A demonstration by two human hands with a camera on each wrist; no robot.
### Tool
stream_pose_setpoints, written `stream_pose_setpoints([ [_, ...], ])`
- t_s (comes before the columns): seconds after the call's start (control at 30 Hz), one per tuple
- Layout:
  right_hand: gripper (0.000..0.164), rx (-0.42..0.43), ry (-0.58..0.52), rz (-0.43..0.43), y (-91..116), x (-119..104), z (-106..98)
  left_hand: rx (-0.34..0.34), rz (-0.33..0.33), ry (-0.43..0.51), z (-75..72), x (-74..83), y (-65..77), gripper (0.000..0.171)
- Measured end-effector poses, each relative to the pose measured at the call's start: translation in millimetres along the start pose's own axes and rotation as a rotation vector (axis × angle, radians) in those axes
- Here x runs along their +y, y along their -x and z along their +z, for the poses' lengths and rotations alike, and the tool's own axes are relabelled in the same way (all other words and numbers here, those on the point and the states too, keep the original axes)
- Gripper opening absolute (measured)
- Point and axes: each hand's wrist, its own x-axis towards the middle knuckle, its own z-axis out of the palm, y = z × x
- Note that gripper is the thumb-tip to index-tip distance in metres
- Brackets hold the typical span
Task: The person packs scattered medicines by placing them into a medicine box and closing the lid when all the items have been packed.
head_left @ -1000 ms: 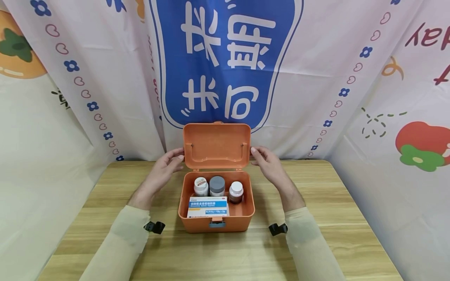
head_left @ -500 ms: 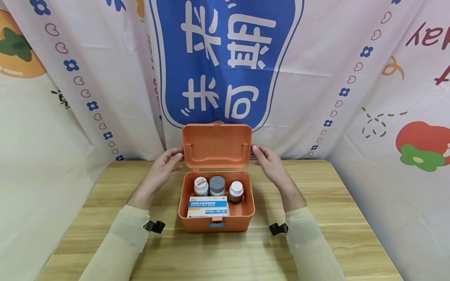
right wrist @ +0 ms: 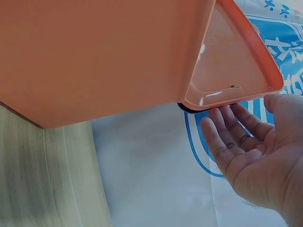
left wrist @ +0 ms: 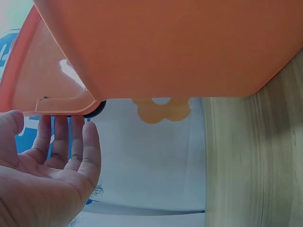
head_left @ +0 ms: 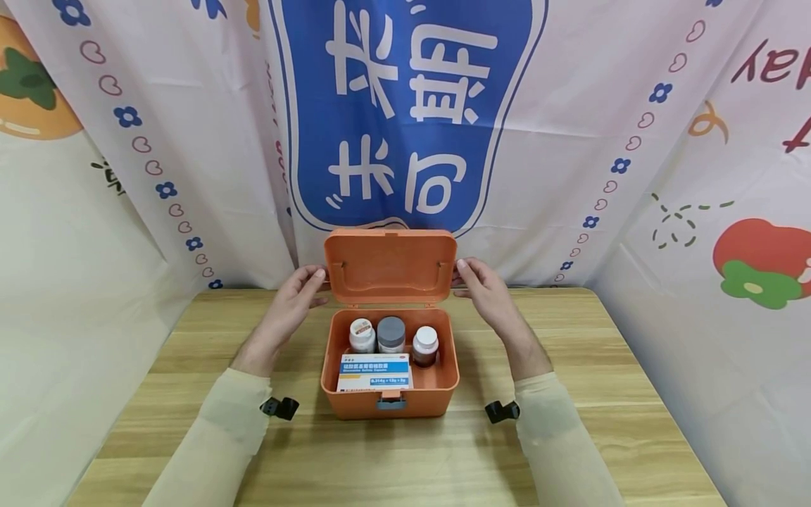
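An orange medicine box (head_left: 437, 405) stands on the table with its lid (head_left: 391, 264) raised. Inside are a white-capped bottle with a label on top (head_left: 362, 334), a grey-capped bottle (head_left: 391, 331), a smaller white-capped bottle (head_left: 426, 341) and a blue-and-white medicine carton (head_left: 374, 372). My left hand (head_left: 296, 299) is at the lid's left side, its fairly straight fingers (left wrist: 59, 137) touching the edge, thumb close to the rim. At the opposite side, my right hand (head_left: 488, 292) touches the lid likewise with extended fingers (right wrist: 222, 130). In the head view, some fingertips are hidden behind the lid.
The wood-grain table (head_left: 557, 436) carries the box near its back edge. Directly behind hangs a printed curtain (head_left: 545, 162), with more printed cloth at both sides. A small black device (head_left: 279, 408) sits at the left wrist, another (head_left: 502, 412) at the right.
The lid has tilted slightly forward, its top edge lower and nearer in the head view. Both hands have shifted a little with it. The box and its contents stay put.
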Motion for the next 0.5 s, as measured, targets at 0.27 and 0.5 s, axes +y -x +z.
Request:
stream_pose_setpoints([
  [0.27, 0.044, -0.006, -0.009, -0.009, 1.1, -0.1, -0.2, 0.032, 0.003, 0.018, 2.8, 0.1, -2.3, 0.040],
  [0.5, 0.041, -0.032, -0.012, -0.022, 1.7, 0.8, -1.7, 0.048, 0.003, 0.021, 3.5, -0.6, -2.1, 0.035],
])
